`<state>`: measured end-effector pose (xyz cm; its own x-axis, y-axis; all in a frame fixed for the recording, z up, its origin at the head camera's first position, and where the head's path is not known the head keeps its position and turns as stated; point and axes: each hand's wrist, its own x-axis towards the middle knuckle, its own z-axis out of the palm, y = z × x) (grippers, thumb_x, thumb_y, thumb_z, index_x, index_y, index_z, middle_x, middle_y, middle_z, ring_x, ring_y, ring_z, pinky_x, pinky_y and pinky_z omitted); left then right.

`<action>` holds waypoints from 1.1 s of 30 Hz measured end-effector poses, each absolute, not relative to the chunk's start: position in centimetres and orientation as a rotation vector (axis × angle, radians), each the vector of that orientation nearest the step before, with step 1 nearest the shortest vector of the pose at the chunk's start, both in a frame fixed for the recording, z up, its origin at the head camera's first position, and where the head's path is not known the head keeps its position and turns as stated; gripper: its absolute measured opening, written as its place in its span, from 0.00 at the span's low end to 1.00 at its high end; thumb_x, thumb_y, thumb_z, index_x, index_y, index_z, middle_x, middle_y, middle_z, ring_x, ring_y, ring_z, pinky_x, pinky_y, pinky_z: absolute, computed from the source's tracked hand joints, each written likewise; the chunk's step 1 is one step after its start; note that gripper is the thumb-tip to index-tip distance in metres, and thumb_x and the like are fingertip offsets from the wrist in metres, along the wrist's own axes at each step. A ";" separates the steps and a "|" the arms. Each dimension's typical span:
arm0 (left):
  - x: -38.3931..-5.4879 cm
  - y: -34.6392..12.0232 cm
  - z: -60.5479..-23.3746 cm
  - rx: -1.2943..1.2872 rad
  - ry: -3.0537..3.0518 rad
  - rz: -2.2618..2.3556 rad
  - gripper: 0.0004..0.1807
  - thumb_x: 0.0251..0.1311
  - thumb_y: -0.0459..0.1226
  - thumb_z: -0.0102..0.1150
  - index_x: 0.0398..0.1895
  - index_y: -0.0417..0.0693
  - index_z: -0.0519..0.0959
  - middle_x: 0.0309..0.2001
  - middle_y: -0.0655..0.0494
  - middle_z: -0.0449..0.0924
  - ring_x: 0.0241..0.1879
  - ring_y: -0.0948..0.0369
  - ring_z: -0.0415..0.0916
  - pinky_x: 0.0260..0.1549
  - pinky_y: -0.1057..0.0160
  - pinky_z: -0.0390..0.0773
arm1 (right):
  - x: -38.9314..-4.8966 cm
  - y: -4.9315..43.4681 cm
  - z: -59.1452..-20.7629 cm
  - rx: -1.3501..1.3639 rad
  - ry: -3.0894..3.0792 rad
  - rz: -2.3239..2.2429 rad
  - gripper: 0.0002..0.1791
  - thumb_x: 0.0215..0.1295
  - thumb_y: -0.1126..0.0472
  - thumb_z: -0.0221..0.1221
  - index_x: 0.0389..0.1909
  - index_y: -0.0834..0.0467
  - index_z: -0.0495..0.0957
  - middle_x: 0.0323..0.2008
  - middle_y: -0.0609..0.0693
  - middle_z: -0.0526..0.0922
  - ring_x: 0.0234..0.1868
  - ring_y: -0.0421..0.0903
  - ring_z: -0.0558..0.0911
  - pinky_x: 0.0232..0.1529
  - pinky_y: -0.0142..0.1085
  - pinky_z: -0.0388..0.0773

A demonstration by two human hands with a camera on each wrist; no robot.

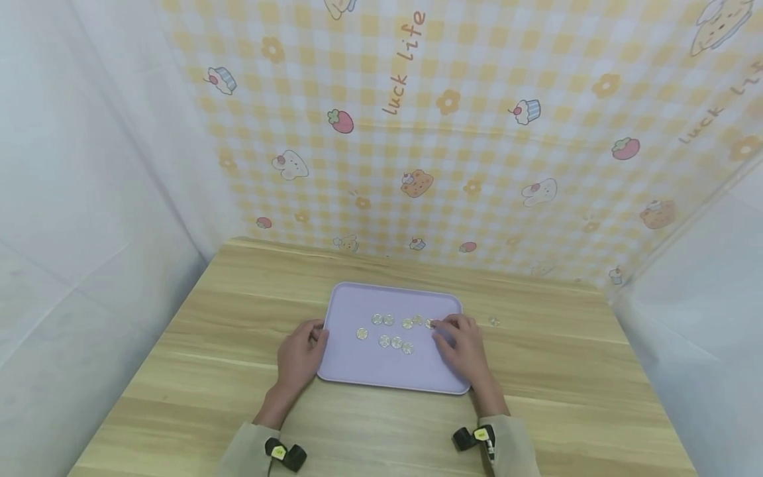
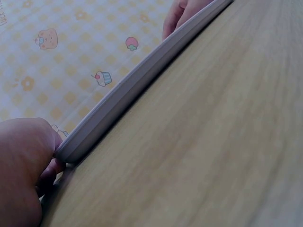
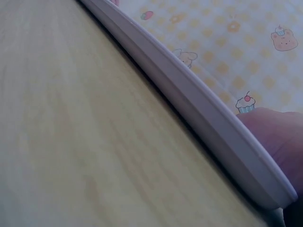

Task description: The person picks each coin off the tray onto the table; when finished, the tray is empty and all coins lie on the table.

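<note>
A lilac rectangular tray (image 1: 352, 368) lies on the wooden table with several shiny round coins (image 1: 397, 342) spread over its middle, some silvery and some more golden. My left hand (image 1: 300, 354) grips the tray's left edge, thumb along the rim and fingers bent at the side. In the left wrist view, part of that hand (image 2: 23, 170) shows at the tray's near corner. Over the tray's right side, my right hand (image 1: 465, 348) touches the rightmost coin (image 1: 429, 323) with a fingertip, its thumb a little apart. The right wrist view hides its fingertips behind the tray wall (image 3: 199, 109).
One more coin (image 1: 494, 321) lies on the wooden table (image 1: 554, 371), just right of the tray. Behind the table hangs a yellow checked cloth (image 1: 381, 152) with cartoon prints. White sheets (image 1: 89, 199) hang at both sides. Each wrist wears a black strap camera (image 1: 286, 454).
</note>
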<state>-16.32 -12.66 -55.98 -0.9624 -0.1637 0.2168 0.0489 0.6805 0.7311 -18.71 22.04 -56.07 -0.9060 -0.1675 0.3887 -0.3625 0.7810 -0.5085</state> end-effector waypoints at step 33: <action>-16.3 -12.7 -56.2 0.080 -2.592 -1.138 0.13 0.62 0.38 0.64 0.47 0.42 0.84 0.27 0.59 0.81 0.19 0.69 0.66 0.22 0.68 0.66 | -19.1 21.7 -55.9 0.161 -2.747 1.052 0.12 0.57 0.60 0.66 0.40 0.56 0.77 0.38 0.51 0.79 0.44 0.50 0.74 0.55 0.47 0.61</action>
<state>-16.27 -12.70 -56.17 -0.9510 -0.1726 0.2567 0.0721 0.6831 0.7268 -19.11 21.72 -55.92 -0.9749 -0.0318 0.2203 -0.1708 0.7414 -0.6490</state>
